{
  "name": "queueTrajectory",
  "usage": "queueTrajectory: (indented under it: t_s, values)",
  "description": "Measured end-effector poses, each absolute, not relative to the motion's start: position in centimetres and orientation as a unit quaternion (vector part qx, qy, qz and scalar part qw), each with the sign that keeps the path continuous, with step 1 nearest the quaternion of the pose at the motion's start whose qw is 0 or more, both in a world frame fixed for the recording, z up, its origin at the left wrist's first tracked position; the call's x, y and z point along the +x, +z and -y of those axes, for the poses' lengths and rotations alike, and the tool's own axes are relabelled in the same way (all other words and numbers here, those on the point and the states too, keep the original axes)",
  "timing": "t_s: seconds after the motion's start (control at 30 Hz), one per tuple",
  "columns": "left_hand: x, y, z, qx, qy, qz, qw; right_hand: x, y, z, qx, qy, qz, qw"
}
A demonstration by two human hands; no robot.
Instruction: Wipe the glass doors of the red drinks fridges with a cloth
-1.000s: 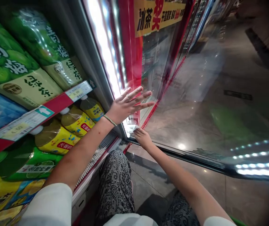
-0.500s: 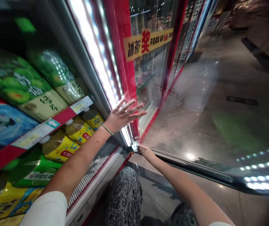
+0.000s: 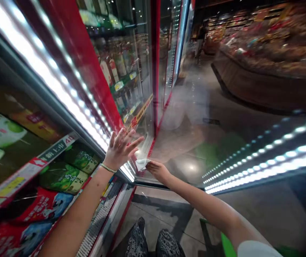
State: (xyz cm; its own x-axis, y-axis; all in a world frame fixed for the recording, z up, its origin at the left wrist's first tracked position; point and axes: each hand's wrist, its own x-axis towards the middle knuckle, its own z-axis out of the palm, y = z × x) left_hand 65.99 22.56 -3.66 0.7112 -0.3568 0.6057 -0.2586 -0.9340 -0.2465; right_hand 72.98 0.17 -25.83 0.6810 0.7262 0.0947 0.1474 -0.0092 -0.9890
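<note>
A crumpled white tissue or cloth point(image 3: 142, 164) is pinched in the fingers of my right hand point(image 3: 158, 171) near the lower hinge side of the glass cooler door point(image 3: 189, 142). It lies against or very close to the glass. My left hand point(image 3: 120, 150) is spread open beside the bright LED strip point(image 3: 69, 89) on the cooler frame, and whether its palm touches the frame or the glass cannot be told. A thin green band circles my left wrist.
At left, shelves hold several drink bottles point(image 3: 67, 176) behind a price rail point(image 3: 35, 169). A white vent grille point(image 3: 99, 214) runs along the cooler's base. Past the glass stand more red-framed coolers point(image 3: 155, 71) and a curved display stand point(image 3: 260, 85). My knees point(image 3: 166, 242) are below.
My view has risen and turned, showing higher shelves and more of the store. The tissue in my right hand has moved up from the door's bottom corner. My left hand stays spread.
</note>
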Motion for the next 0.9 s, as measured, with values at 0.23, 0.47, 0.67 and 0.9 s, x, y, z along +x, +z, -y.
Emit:
queueTrajectory:
  t_s: [0.23, 0.47, 0.67, 0.9]
  values:
    - [60.5, -10.2, -10.7, -0.925, -0.355, -0.122, 0.049, 70.6, -26.6, 17.8, -0.782, 0.053, 0.414, 0.463]
    - [57.4, -16.4, -3.6, -0.926, -0.346, -0.15, 0.019, 68.3, -30.0, 27.2, -0.84, -0.061, 0.379, 0.383]
    - [56.7, -14.2, 1.3, -0.912, -0.345, -0.222, -0.004, 69.7, -25.3, 34.6, -0.863, -0.192, 0.402, 0.24]
    - [52.8, -9.3, 8.8, -0.916, -0.313, -0.241, -0.072, 65.0, -15.9, 44.5, -0.843, -0.378, 0.2, 0.327]
